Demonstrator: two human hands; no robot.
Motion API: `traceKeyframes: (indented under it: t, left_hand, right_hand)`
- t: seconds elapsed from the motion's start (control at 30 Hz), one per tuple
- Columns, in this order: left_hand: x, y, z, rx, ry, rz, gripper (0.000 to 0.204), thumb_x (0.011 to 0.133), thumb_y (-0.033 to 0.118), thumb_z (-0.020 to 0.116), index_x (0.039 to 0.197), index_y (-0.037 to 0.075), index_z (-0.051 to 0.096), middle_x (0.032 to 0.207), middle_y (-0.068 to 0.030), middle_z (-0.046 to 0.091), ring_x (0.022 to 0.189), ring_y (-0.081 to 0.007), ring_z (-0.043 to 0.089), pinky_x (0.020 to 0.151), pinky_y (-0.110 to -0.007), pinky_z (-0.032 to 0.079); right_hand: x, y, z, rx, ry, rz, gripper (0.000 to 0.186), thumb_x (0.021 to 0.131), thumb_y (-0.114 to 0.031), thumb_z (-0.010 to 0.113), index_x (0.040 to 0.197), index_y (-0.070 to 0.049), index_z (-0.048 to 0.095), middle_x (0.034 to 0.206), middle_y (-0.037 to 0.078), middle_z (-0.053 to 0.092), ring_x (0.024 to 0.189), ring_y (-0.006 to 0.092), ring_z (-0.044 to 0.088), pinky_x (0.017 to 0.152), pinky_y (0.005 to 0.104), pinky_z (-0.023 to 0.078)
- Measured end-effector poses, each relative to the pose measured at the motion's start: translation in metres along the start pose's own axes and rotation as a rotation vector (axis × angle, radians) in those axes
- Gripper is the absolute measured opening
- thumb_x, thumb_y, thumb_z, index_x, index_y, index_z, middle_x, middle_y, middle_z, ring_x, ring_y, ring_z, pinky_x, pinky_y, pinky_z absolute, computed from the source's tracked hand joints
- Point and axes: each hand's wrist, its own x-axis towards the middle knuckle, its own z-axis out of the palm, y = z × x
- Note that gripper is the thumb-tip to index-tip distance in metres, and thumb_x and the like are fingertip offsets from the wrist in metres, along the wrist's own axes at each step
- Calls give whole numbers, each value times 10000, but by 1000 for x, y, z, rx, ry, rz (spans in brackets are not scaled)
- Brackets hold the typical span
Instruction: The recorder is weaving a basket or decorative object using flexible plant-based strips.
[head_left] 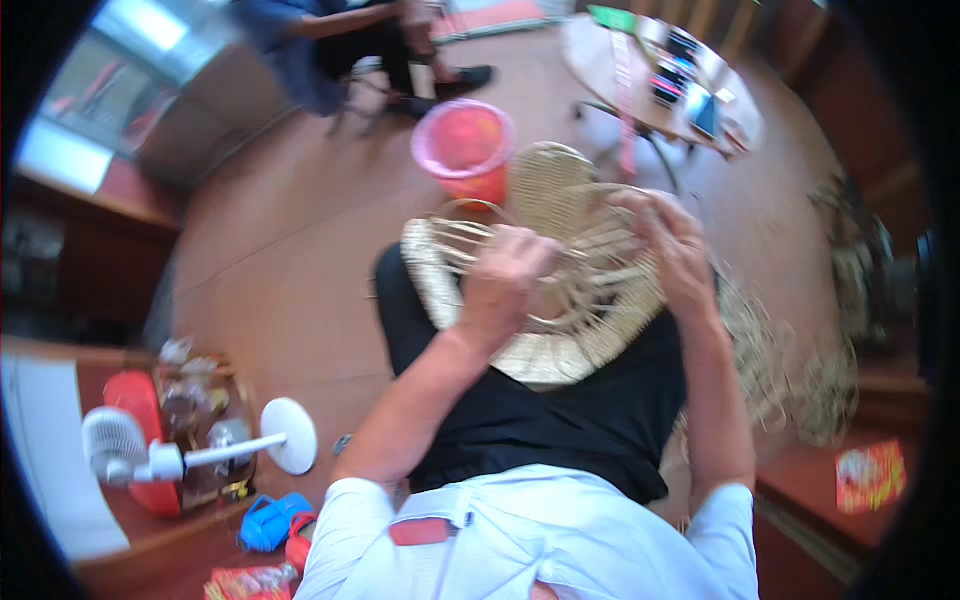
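Observation:
A pale woven straw piece (pixel 560 352) with a broad curved rim lies across my lap. Loose straw strands (pixel 572 290) loop and criss-cross over its middle. My left hand (pixel 508 275) is closed over strands on the left side of the piece, its knuckles up. On the right, my right hand (pixel 672 240) is raised above the rim, with thumb and fingers pinched on a strand that arcs toward the middle. Fingertips of both hands are partly hidden and slightly blurred. Beyond the piece, an oval woven straw panel (pixel 548 180) stands close against it.
A pink and red bucket (pixel 466 150) stands just beyond. Tangled straw (pixel 780 370) lies on the floor at right. A round table (pixel 590 65) holds phones and a pink tape. A seated person (pixel 330 40) is at far left; a white fan (pixel 150 460) is at near left.

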Motion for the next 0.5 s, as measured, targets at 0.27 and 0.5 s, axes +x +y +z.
traceKeyframes:
  t: [0.27,0.5]
  left_hand:
    - [17,6,12,67,151,-115,84,985,120,718,1032,66,675,921,-120,670,888,-332,663,815,-474,563]
    - [9,14,20,128,215,-125,99,954,89,724,1032,57,671,913,-122,635,881,-327,641,791,-452,555]
  right_hand:
    - [39,-23,48,-75,15,-148,501,1077,-45,724,1571,-35,638,1211,44,786,905,77,668,841,264,573]
    - [4,-11,69,-712,61,-584,766,992,28,721,1704,-76,459,1401,206,747,1023,343,802,860,425,634]
